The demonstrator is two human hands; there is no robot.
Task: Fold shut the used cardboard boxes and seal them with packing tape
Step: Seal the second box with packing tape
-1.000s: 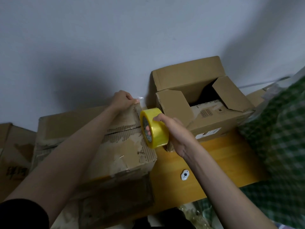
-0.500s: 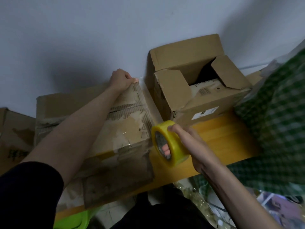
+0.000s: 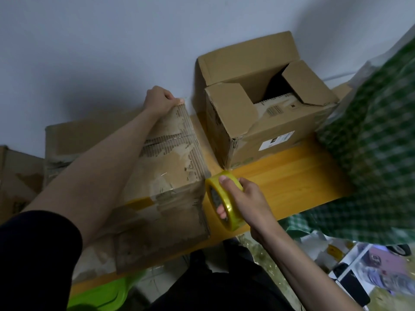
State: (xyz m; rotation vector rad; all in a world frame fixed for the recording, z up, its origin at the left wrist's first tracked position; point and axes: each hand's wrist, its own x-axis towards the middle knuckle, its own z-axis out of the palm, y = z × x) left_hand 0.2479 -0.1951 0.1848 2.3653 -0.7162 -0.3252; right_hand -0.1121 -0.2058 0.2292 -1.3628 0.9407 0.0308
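Worn box [image 3: 170,167] folded shut on the counter [image 3: 292,176]. My left hand [image 3: 160,101] pinches the tape end at its far edge; my right hand [image 3: 243,198] grips the roll [image 3: 226,205] at the near corner (strip uncut). Second box [image 3: 265,113] open, untaped. Grey wall [image 3: 112,41] behind.

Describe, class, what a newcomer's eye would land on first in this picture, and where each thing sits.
The bright yellow tape roll stands out first, held by the right hand at the near right corner of the worn cardboard box. The left hand grips that box's far top edge. Behind, against the wall, sits an open box with its flaps up.
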